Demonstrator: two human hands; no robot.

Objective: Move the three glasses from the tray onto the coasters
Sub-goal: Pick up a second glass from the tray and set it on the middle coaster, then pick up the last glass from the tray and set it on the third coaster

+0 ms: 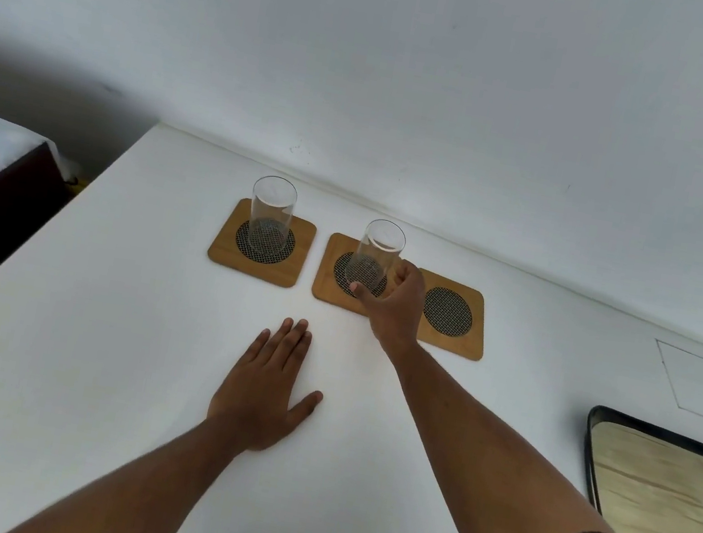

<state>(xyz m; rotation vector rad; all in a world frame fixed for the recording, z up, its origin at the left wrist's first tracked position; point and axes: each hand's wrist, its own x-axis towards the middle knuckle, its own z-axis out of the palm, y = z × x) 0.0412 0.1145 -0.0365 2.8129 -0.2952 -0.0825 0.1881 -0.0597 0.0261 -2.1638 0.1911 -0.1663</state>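
Spanning a white table below a white wall: left hand flat, right hand around glass.

A white table runs up to a white wall along its far edge, and three square wooden coasters with dark mesh centres lie in a row near that edge: the left coaster, the middle coaster just beside it, and the right coaster. At the right edge lies a dark-rimmed tray with a pale wood-grain floor. The left hand rests flat, palm down, on the bare middle of the table.
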